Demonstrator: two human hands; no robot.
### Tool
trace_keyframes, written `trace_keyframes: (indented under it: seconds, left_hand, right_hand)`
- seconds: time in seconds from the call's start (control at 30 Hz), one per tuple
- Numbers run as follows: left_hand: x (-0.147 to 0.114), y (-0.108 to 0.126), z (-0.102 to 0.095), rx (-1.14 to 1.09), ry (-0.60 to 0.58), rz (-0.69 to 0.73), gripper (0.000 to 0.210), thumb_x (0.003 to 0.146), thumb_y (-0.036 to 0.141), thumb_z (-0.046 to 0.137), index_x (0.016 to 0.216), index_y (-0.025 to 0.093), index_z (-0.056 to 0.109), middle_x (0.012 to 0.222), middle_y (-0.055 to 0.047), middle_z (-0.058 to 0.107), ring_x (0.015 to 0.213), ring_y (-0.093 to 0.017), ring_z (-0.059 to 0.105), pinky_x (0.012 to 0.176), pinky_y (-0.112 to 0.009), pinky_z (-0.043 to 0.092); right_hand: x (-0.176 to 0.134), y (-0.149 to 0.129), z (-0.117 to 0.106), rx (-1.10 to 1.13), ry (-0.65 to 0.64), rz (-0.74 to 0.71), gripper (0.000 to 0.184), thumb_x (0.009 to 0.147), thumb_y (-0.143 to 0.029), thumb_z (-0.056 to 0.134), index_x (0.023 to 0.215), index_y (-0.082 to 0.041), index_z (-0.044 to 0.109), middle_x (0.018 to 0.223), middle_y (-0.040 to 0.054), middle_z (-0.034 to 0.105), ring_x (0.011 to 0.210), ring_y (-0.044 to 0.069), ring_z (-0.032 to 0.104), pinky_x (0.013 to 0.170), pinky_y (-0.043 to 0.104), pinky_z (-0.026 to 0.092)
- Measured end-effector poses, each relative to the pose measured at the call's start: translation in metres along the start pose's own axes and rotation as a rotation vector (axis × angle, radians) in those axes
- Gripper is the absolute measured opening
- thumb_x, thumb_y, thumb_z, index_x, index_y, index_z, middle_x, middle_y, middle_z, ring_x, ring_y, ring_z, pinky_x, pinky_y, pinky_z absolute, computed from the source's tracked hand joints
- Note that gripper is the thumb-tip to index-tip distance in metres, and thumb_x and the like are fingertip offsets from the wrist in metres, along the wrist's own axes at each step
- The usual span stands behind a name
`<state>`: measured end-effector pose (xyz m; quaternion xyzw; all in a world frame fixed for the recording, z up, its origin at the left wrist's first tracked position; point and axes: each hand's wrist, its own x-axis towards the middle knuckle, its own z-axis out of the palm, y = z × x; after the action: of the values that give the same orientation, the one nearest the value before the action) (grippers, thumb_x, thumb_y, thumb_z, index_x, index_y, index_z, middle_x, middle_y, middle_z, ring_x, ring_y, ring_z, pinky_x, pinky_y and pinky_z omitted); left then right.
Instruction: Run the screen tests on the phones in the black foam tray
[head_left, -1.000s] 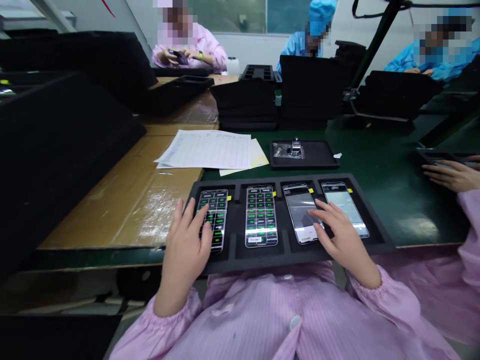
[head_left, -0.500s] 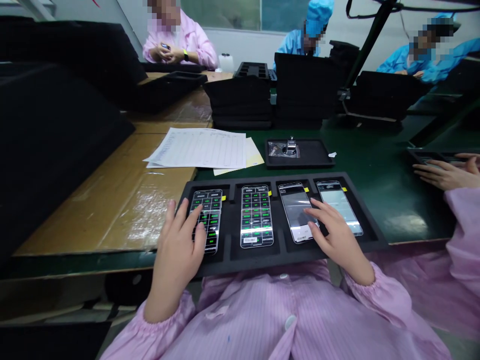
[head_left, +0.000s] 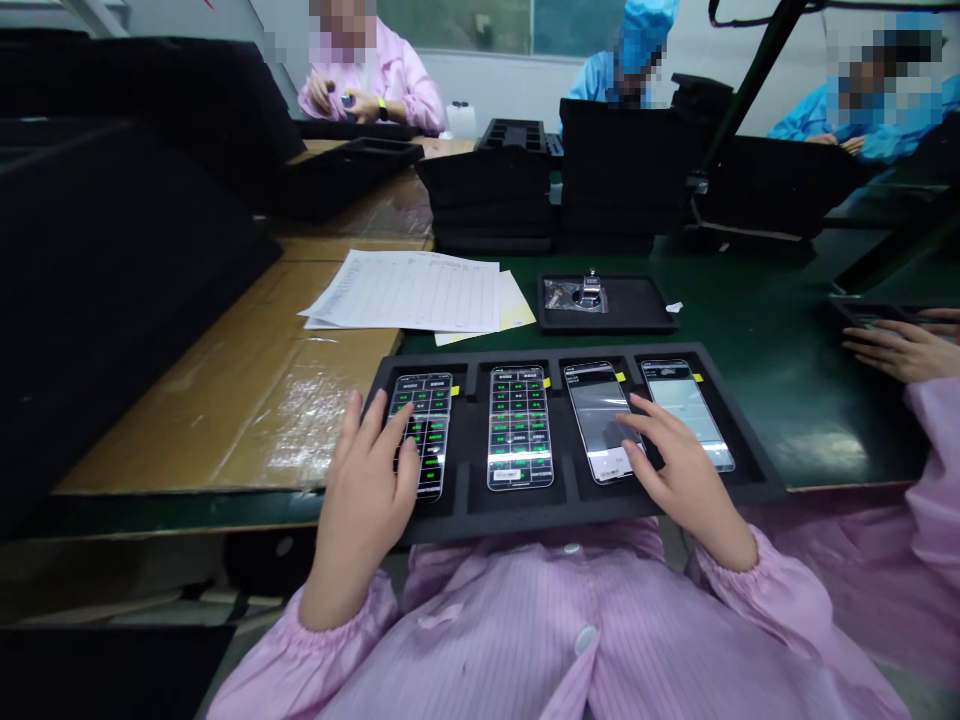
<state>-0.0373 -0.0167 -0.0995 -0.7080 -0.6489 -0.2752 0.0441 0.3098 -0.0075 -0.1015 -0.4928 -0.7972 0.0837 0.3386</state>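
Several smartphones lie screen up in the compartments of a black foam tray [head_left: 517, 515] at the table's front edge. My left hand [head_left: 371, 470] is open over the leftmost phone [head_left: 433, 440], its fingers spread and partly hiding the screen. Beside it, another phone [head_left: 520, 430] shows the same dark grid with green labels. Over the right edge of a phone with a grey screen [head_left: 598, 420] reaches my right hand [head_left: 679, 465], open with fingers apart. The rightmost phone [head_left: 688, 410] has a pale screen. Whether my fingertips touch the glass I cannot tell.
Paper sheets [head_left: 412, 290] lie behind the tray. A small black tray [head_left: 637, 305] holds a plastic bag and a metal piece. Stacks of black trays [head_left: 487, 205] stand farther back and at left. A co-worker's hand [head_left: 900, 345] is at right; other people sit across the table.
The whole view has shifted slightly, so the scene sits a little farther right and higher. Both my hands keep nearly the same pose over the phones. The person in pink opposite has parted their hands.
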Motion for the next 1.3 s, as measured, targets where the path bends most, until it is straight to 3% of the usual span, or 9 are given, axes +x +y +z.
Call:
trace_keyframes:
  seconds: [0.9,1.0,1.17,1.3]
  left_hand:
    - [0.001,0.003,-0.001,-0.009,-0.025,0.004,0.051,0.1,0.034,0.034,0.13,0.003,0.06,0.149,-0.025,0.047,0.149,-0.038,0.026,0.118,-0.059,0.03]
    - [0.0,0.006,-0.005,-0.048,0.011,0.017,0.045,0.099,0.031,0.037,0.129,0.007,0.061,0.148,-0.023,0.048,0.148,-0.035,0.029,0.118,-0.058,0.032]
    - [-0.013,0.016,-0.019,-0.181,0.202,0.046,0.033,0.097,0.019,0.045,0.124,0.021,0.063,0.141,-0.011,0.059,0.141,-0.025,0.044,0.118,-0.051,0.037]
    - [-0.027,0.018,-0.025,-0.208,0.227,0.041,0.034,0.095,0.016,0.047,0.123,0.024,0.063,0.137,-0.009,0.062,0.137,-0.025,0.05,0.117,-0.051,0.039]
  right_hand:
    - [0.001,-0.004,-0.003,0.023,-0.027,0.052,0.03,0.102,-0.033,0.047,0.122,-0.016,0.063,0.134,0.0164,0.057,0.128,0.031,0.053,0.103,0.053,0.051]
    - [0.001,-0.003,-0.003,0.008,-0.01,0.046,0.03,0.102,-0.033,0.047,0.121,-0.016,0.063,0.134,0.0168,0.057,0.127,0.031,0.054,0.102,0.053,0.051]
    - [-0.003,-0.004,-0.003,-0.023,0.062,0.002,0.028,0.102,-0.03,0.046,0.12,-0.017,0.062,0.13,0.0155,0.06,0.127,0.031,0.054,0.105,0.054,0.048]
    - [-0.003,-0.02,0.0,0.042,-0.036,-0.057,0.027,0.101,-0.025,0.044,0.123,-0.019,0.059,0.133,0.0136,0.058,0.13,0.029,0.051,0.108,0.054,0.045]
